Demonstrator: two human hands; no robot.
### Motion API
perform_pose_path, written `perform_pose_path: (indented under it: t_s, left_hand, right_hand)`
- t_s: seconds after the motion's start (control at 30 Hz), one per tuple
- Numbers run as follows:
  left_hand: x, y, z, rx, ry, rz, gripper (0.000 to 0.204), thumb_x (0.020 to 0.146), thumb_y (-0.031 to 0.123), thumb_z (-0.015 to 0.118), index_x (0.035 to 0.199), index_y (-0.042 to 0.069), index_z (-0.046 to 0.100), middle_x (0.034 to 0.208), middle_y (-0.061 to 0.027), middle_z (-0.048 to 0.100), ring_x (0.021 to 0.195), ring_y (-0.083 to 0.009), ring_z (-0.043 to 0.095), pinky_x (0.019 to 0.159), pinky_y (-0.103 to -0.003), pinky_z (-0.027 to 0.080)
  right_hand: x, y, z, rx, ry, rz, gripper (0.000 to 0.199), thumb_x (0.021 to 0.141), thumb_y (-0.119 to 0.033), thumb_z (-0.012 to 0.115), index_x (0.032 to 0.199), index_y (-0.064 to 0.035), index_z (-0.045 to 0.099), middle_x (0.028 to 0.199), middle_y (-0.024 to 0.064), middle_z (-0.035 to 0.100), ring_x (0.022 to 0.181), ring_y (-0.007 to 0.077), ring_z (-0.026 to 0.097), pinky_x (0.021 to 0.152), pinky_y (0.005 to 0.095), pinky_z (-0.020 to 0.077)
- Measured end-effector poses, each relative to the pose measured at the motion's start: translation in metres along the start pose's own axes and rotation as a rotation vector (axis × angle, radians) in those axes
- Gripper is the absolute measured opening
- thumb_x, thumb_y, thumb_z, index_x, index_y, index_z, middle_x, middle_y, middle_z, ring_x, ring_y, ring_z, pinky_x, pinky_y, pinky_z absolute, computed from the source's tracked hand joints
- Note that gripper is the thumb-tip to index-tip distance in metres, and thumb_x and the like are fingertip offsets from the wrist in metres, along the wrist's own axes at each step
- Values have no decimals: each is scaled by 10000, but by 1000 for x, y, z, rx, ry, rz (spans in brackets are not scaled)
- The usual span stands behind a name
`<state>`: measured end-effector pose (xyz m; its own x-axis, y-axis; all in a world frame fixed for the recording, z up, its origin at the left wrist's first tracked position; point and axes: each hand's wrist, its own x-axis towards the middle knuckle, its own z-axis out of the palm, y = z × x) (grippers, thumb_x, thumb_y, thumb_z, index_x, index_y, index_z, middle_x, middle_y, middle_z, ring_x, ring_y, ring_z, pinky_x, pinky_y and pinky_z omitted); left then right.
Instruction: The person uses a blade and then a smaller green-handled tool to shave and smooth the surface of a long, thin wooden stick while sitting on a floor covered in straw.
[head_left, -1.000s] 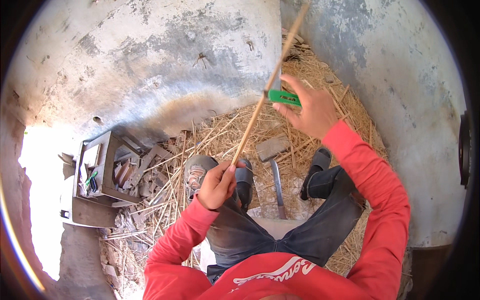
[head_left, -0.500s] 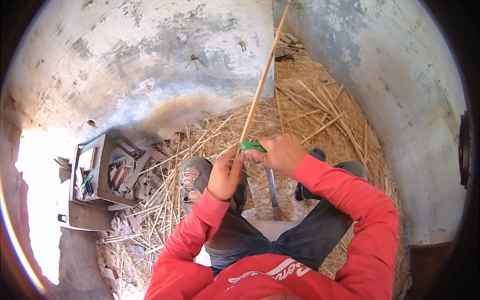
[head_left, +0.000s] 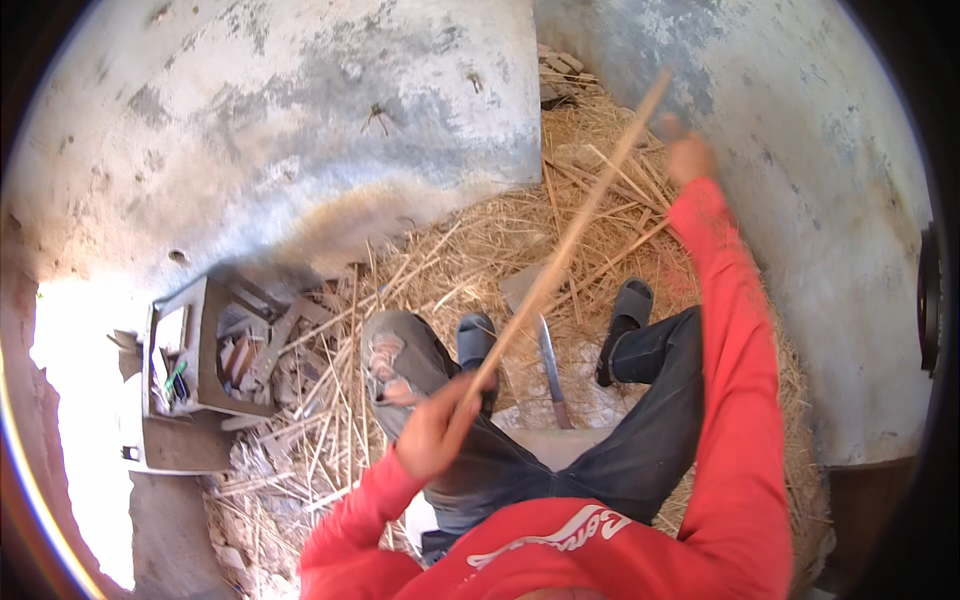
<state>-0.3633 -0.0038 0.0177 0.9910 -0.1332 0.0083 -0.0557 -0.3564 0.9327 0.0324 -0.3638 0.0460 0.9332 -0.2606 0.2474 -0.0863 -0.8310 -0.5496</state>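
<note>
My left hand (head_left: pixel 430 430) is closed around the lower end of a long bamboo strip (head_left: pixel 575 235), which slants up and to the right across the view. My right hand (head_left: pixel 690 155) is far out at the upper right, a little to the right of the strip's top end and apart from it. Motion smears its fingers, and no green-handled cutter can be made out there. Between my feet lies a long knife (head_left: pixel 549 360) with a brown handle, its blade pointing away from me.
Straw and shavings (head_left: pixel 500 235) cover the floor, with loose strips (head_left: pixel 630 245) beyond my feet. At left, a wooden box-like stand (head_left: pixel 205 395) holds small things, beside broken wood scraps (head_left: pixel 290 345). A tall grey panel (head_left: pixel 330 110) and a wall (head_left: pixel 820 200) enclose the space.
My right hand has swung away from my left, up and to the right. My left hand has come nearer my body, and the strip now leans further right. The green-handled cutter no longer shows.
</note>
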Motion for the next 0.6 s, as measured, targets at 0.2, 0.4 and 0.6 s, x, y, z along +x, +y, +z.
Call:
perform_pose_path:
  t_s: [0.2, 0.4, 0.6]
  left_hand:
    - [-24, -10, -28, -305, 144, -327, 383, 1043, 160, 472, 1394, 8, 494, 595, 70, 430, 481, -11, 419, 451, -200, 310]
    - [40, -10, -18, -325, 259, -85, 428, 1034, 143, 506, 1434, 2, 450, 625, 85, 419, 469, -6, 355, 441, -190, 270]
    - [73, -4, 8, -397, 248, 4, 449, 1016, 94, 545, 1432, -39, 442, 730, 69, 492, 591, 5, 389, 497, -185, 297]
  right_hand:
    - [33, 44, -62, -11, 204, -136, 793, 968, -684, 332, 1161, -2, 689, 1107, 263, 683, 1073, 390, 652, 914, 470, 484]
    - [-159, -116, -55, 128, -318, -576, 736, 966, -647, 444, 1000, 35, 717, 722, 202, 661, 673, 302, 661, 633, 445, 501]
    - [-254, -124, -6, 68, -374, -914, 688, 953, -666, 415, 747, -58, 661, 516, 158, 571, 478, 346, 606, 463, 467, 473]
